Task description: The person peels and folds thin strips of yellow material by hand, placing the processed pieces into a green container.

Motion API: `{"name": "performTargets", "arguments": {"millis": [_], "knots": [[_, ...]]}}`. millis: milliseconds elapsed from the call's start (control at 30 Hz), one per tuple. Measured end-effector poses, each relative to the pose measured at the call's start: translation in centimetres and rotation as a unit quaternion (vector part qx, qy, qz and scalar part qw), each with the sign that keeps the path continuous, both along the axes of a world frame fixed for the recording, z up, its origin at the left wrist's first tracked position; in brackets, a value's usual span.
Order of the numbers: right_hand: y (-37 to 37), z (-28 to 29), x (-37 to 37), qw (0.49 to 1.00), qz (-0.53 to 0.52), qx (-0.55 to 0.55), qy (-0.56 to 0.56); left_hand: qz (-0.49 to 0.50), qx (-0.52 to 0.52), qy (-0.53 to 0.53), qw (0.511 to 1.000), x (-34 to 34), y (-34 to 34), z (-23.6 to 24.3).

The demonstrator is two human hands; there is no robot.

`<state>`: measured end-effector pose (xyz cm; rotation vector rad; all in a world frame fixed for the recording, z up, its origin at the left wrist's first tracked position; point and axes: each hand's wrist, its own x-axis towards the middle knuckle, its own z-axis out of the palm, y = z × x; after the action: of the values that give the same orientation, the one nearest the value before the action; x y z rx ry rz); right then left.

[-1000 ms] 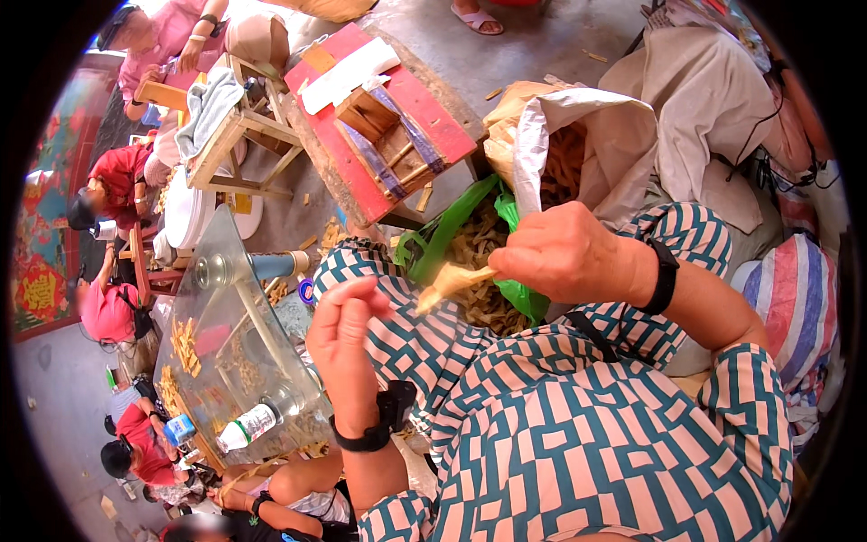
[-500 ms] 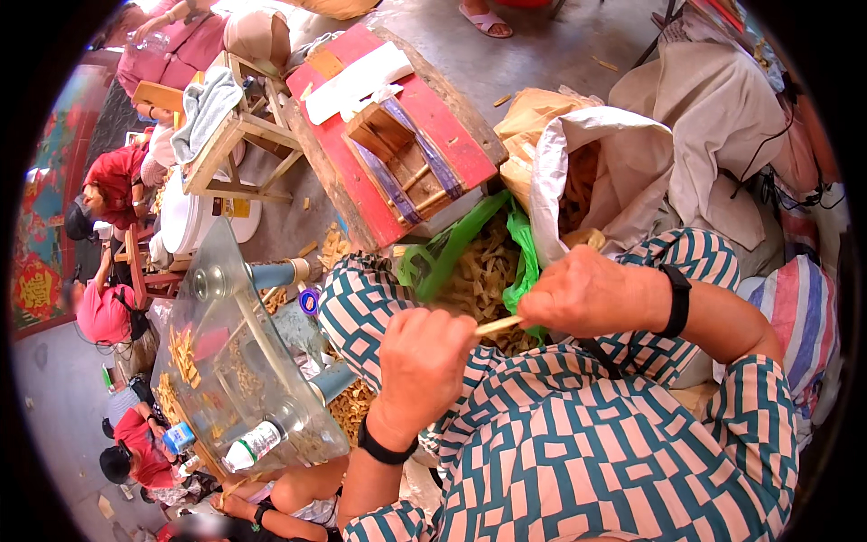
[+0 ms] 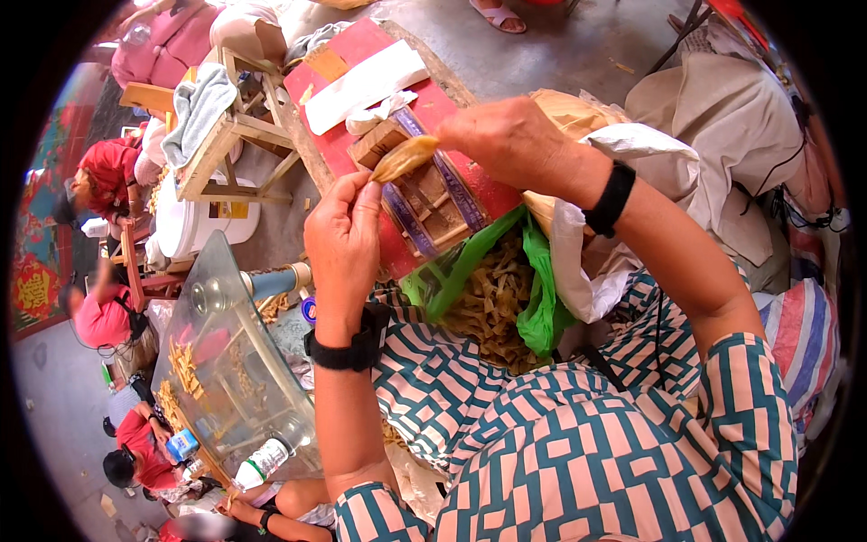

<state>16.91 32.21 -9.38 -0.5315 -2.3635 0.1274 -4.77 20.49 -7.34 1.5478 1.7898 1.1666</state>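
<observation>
A flat, glossy yellow-brown strip (image 3: 405, 159) is held up between my two hands. The thumb and fingertips of my left hand (image 3: 343, 237) pinch its lower left end. At the upper right end, my slightly blurred right hand (image 3: 519, 144) has its fingers closed on it. Behind the strip is a wooden frame (image 3: 432, 203) with purple-wrapped side rails and a wooden block (image 3: 375, 144). This frame rests on a red board (image 3: 361, 41). Below my hands, a green plastic bag (image 3: 546, 307) on my lap holds many brown strips (image 3: 495, 298).
A white sack (image 3: 673, 163) stands at right. On the left is a glass table (image 3: 280, 370) with yellow pieces and a bottle (image 3: 262, 462). A wooden stool (image 3: 257, 131) carries a grey towel (image 3: 197, 113). Several people sit along the left side.
Both hands have risen from above my lap to the wooden frame. The thin stick-like piece between them now shows as a wider, flat strip. More of the green bag is visible.
</observation>
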Motion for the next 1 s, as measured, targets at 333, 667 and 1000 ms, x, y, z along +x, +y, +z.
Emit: {"name": "performTargets", "arguments": {"millis": [333, 667, 1000], "knots": [[-4.9, 1.9, 4.5, 0.998, 0.043, -0.037, -0.003, -0.070, 0.029, 0.033, 0.997, 2.0, -6.8, 3.1], [-9.2, 3.5, 3.9, 0.983, 0.174, 0.050, 0.016, -0.126, -0.229, -0.457, 0.850, 5.5, -12.1, 3.8], [-15.4, 5.6, 5.0, 0.754, 0.325, -0.571, -0.008, -0.175, 0.082, -0.373, 0.907, 6.4, -14.0, 7.2]]}}
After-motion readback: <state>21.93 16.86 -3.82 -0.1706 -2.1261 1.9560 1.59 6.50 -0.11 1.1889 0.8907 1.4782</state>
